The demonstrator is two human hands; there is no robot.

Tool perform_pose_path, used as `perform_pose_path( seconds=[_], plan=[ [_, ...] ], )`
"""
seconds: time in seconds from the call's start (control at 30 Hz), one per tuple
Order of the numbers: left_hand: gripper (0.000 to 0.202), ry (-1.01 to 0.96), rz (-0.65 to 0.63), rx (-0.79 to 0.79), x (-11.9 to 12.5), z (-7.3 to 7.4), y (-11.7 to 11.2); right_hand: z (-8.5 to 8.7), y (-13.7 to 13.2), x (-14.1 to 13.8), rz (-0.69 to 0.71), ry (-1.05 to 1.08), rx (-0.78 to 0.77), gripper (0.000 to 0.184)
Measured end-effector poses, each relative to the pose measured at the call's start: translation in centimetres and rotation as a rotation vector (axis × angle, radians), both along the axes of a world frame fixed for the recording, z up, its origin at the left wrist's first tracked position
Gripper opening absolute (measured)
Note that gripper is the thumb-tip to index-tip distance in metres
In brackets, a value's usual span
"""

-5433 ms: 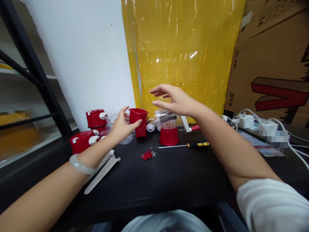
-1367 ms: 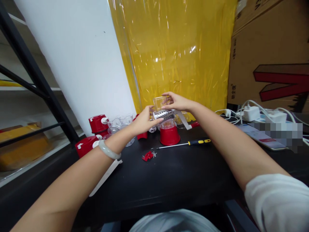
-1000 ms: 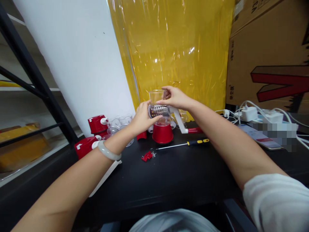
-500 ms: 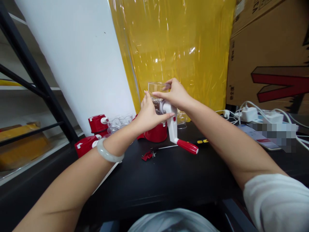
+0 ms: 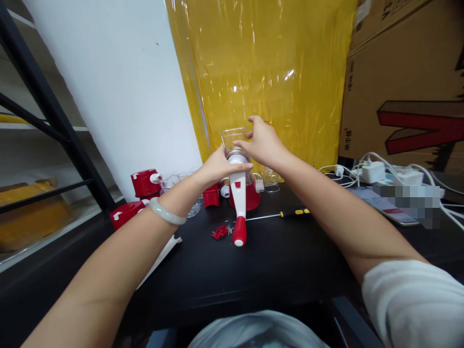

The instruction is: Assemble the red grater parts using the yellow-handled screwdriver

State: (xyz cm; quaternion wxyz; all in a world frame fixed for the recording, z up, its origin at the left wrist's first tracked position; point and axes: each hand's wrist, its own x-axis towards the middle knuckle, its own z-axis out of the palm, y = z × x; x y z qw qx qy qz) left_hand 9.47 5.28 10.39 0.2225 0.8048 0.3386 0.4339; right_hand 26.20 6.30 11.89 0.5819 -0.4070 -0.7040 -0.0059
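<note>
A hand-crank rotary grater (image 5: 237, 162) with a clear hopper on top, a red base and a white crank arm ending in a red knob (image 5: 239, 237) is held above the black table (image 5: 275, 261). My left hand (image 5: 217, 166) is closed on its left side near the crank hub. My right hand (image 5: 263, 140) is closed on the hopper and body from the right. The crank arm hangs straight down toward me.
Red grater bases (image 5: 145, 181) and clear cups (image 5: 194, 208) sit at the back left, with white crank arms (image 5: 161, 253) lying in front. A small red part with screws (image 5: 219, 232) and a yellow-handled screwdriver (image 5: 279, 214) lie near the grater. Chargers and cables (image 5: 377, 171) are at right.
Both hands took hold of the grater, lifted it off the table and turned it; the crank arm has swung round from the back right to hang toward me.
</note>
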Motion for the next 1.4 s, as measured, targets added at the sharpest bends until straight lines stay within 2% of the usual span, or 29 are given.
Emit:
perform_pose_path(
  seconds=[0.1, 0.27, 0.4, 0.53, 0.67, 0.73, 0.87, 0.97, 1.1, 1.27, 1.33, 1.4],
  plan=[
    [0.070, 0.019, -0.008, -0.066, 0.1, -0.3, 0.2, 0.0, -0.7, 0.1, -0.056, -0.049, -0.022, 0.064],
    [0.057, 0.123, -0.059, -0.059, 0.3, -0.1, 1.2, 0.6, -2.4, 0.2, -0.192, -0.163, -0.041, 0.044],
    [0.058, 0.217, -0.151, -0.093, -0.2, 0.7, 2.3, 0.8, -2.3, 0.8, -0.244, -0.156, -0.034, 0.047],
    [0.068, 0.346, -0.217, -0.067, -1.1, 1.7, 3.2, 0.8, -1.1, 1.4, -0.224, -0.148, -0.023, 0.050],
    [0.073, 0.450, -0.271, -0.033, -1.5, 2.2, 3.7, 0.7, -0.7, 1.6, -0.181, -0.207, -0.147, 0.049],
    [0.072, 0.459, -0.323, -0.016, -1.3, 2.3, 4.0, 0.8, -1.0, 1.4, -0.206, -0.226, -0.172, 0.050],
    [0.076, 0.478, -0.363, 0.039, -1.0, 2.4, 4.6, 0.8, -1.6, 1.3, -0.287, -0.229, -0.104, 0.051],
    [0.081, 0.524, -0.292, 0.049, -1.1, 2.7, 4.4, 0.7, -1.2, 1.6, -0.308, -0.215, -0.119, 0.052],
    [0.084, 0.607, -0.038, 0.084, -1.5, 2.8, 3.2, 0.5, -0.1, 2.2, -0.345, -0.161, -0.143, 0.056],
    [0.062, 0.694, 0.236, 0.129, -1.5, 2.0, 1.9, 0.2, 0.4, 2.2, -0.391, -0.159, -0.152, 0.056],
    [0.055, 0.721, 0.301, 0.147, -1.6, 1.4, 1.9, -0.1, 0.6, 2.0, -0.385, -0.179, -0.147, 0.055],
    [0.050, 0.693, 0.311, 0.167, -1.8, 0.9, 2.1, -0.4, 0.8, 1.8, -0.371, -0.186, -0.125, 0.056]
  ],
)
